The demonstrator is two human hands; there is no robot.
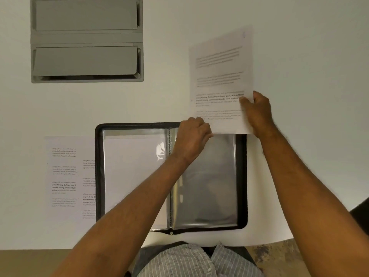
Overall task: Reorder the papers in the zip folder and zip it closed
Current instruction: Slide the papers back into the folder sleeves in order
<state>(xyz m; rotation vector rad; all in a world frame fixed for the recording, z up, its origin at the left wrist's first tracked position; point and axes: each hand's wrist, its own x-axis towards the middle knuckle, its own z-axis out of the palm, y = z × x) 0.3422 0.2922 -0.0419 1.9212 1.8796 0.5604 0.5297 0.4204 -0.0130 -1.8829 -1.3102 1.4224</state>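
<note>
Item 1, nearest: striped grey button shirt (pixel 191 260) at bottom edge, both bare forearms reaching fwd over white tabletop (pixel 159 100).

Item 2: black zip folder with clear plastic sleeves (pixel 242 176), lying open flat at table's near edge, zip undone, puller at bottom centre. L sleeve held a white sheet, blank side up; R sleeve looked empty, glare on plastic.

Item 3: loose printed white sheets (pixel 65 176) on table, just L of folder, partly tucked under its L edge. Legible bits: "way of living. Defined by a...", "around strong community...", "primary"; rest too small.

Item 4: left hand (pixel 192 138), fingers curled, pinching top edge of R sleeve at folder's spine-side corner.

Item 5: right hand (pixel 257 114), thumb on top, pinching R edge of printed white paper (pixel 219 76), sheet lifted above folder's top R corner. Bold text "followed by a slower pace" partly readable; other paragraphs blurred.

Item 6, far L: grey two-tier plastic tray (pixel 86 40), well apart from folder.
</note>
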